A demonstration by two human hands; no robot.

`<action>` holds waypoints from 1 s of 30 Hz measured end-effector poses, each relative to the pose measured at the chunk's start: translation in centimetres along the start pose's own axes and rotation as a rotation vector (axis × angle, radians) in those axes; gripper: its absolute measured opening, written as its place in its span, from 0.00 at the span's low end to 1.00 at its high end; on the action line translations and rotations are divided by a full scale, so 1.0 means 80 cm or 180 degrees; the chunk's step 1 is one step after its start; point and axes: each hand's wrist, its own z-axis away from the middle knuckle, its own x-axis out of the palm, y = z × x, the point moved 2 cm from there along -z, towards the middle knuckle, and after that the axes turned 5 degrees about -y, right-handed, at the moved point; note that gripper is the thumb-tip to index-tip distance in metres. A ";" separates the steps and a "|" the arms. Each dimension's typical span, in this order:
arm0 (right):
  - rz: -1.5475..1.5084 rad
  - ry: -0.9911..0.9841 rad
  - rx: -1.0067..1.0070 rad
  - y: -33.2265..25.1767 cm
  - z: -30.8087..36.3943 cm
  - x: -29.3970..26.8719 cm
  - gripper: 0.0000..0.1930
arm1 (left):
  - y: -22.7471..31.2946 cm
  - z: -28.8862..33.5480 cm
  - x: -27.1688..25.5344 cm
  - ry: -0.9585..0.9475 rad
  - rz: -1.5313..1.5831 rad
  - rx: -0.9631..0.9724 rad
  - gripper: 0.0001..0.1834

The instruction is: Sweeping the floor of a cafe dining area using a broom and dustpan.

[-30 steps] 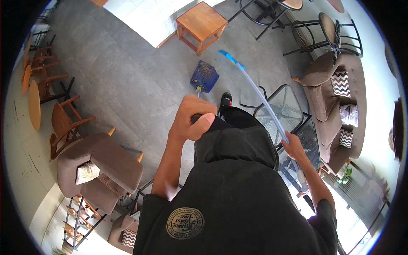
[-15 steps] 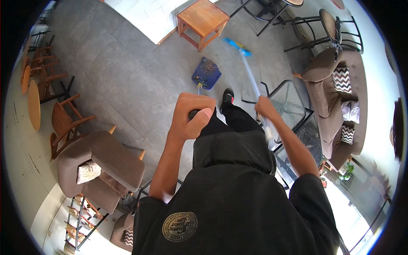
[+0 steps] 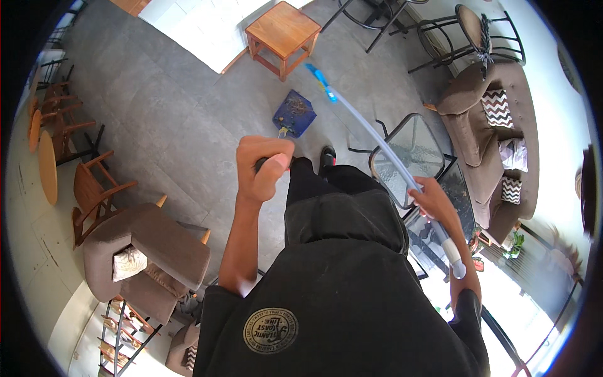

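Observation:
My left hand (image 3: 264, 166) is closed around the dark grip of a long-handled dustpan. The blue dustpan (image 3: 303, 127) rests on the floor ahead of my feet, with brown debris (image 3: 298, 107) in it. In my right hand (image 3: 434, 200) is the pale shaft of a broom (image 3: 383, 149), held partway along, with its white end cap reaching back beside my forearm. The broom's blue head (image 3: 318, 76) is beyond the dustpan, apart from it, near a wooden stool (image 3: 286, 28). Whether the bristles touch the floor I cannot tell.
A glass-topped table (image 3: 411, 154) stands under the broom shaft at right. Beyond it is a brown sofa (image 3: 480, 151) with patterned cushions. At left are a brown armchair (image 3: 169, 235) and wooden chairs (image 3: 94, 185). Black metal chairs (image 3: 465, 38) stand at far right.
The broom has swung, its head moving left and its shaft now slanting more. My right hand has moved right and nearer my body. The left hand and dustpan appear slightly further left as the view shifted.

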 end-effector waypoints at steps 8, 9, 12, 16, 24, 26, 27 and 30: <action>0.1039 0.0954 -0.0496 0.066 -0.141 -0.049 0.15 | 0.025 0.032 0.020 0.0595 0.0004 0.0122 0.17; 0.1103 0.1033 -0.0656 0.076 -0.169 -0.040 0.15 | 0.028 0.034 0.025 0.0645 0.0072 0.0167 0.17; 0.0986 0.0662 -0.0576 0.062 -0.201 -0.008 0.14 | 0.035 0.047 0.035 0.0680 0.0152 0.0240 0.16; 0.1155 0.0347 -0.0645 0.065 -0.210 0.029 0.13 | 0.041 0.064 0.045 0.0693 0.0101 0.0320 0.20; 0.0837 0.0382 -0.0719 0.064 -0.189 0.064 0.10 | 0.056 0.094 0.049 0.0485 -0.0059 0.0311 0.24; 0.0966 0.0368 -0.0921 0.036 -0.164 0.079 0.10 | 0.057 0.109 0.043 0.0506 -0.0075 0.0325 0.24; 0.1094 0.0359 -0.1082 0.025 -0.152 0.088 0.11 | 0.057 0.117 0.038 0.0541 -0.0028 0.0294 0.22; 0.0987 0.0375 -0.0850 0.008 -0.145 0.128 0.10 | 0.057 0.134 0.019 0.0531 0.0016 0.0259 0.18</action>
